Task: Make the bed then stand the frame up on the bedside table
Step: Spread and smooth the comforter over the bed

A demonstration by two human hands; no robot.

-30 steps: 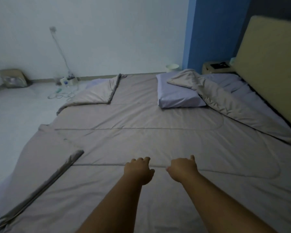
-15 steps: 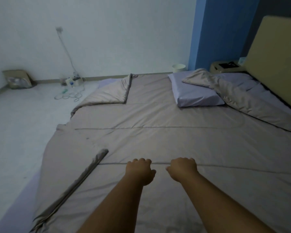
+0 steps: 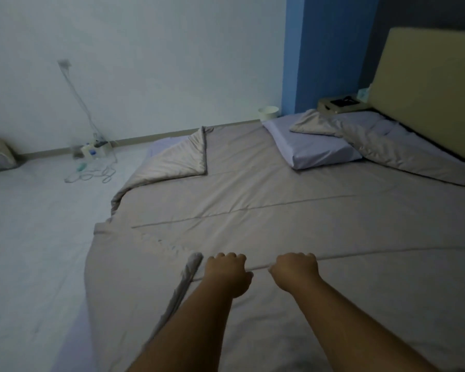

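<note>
1. Our fingers on the left hand [image 3: 227,273] are curled into a loose fist on the quilt [image 3: 279,210], and the right hand [image 3: 295,272] is curled the same way just beside it. Both rest on a raised seam line of the quilt. We cannot tell whether the fingers pinch the fabric or only press on it, because the knuckles hide the fingertips.
2. We judge that the hands sit close together here to drag the quilt and make it lie flat over the bed.
3. Beside our left hand, a folded edge of the quilt [image 3: 188,275] lies turned over, showing its shiny underside. At the far left, a corner flap [image 3: 183,159] is also folded back, so the bed is not yet made.
4. The pillow [image 3: 314,146] lies near the headboard [image 3: 424,92], with a bunched part of the quilt over its far end.
5. The bedside table [image 3: 342,104] stands beyond the pillow; a dark flat object on it is probably the frame [image 3: 342,101], lying down, not standing.
6. Compared with half a second ago, the folded edge near our left hand is now much closer to that hand, and the view has shifted so the bed's left border comes more toward the middle. The hands keep the same curled pose.
</note>
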